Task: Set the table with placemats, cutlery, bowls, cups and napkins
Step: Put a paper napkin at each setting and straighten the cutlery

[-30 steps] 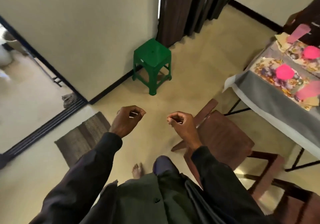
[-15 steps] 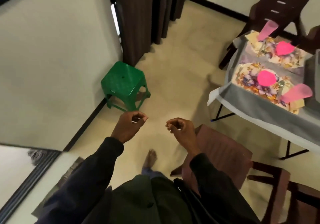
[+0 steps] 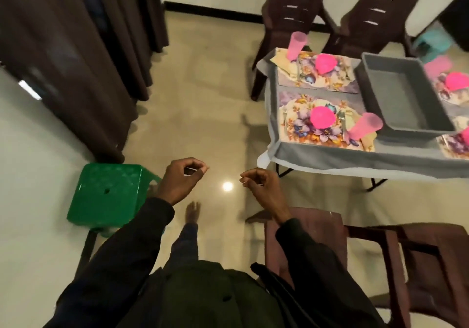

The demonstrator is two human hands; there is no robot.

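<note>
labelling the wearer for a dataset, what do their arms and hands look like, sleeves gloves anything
Both arms are covered by long, dark, near-black sleeves. The left sleeve and the right sleeve are plain and each end at the wrist. The left hand and the right hand are bare: no gloves, and no ring, watch or marking shows in this view.

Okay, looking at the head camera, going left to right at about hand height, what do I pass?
green stool → left hand → right hand → table
</note>
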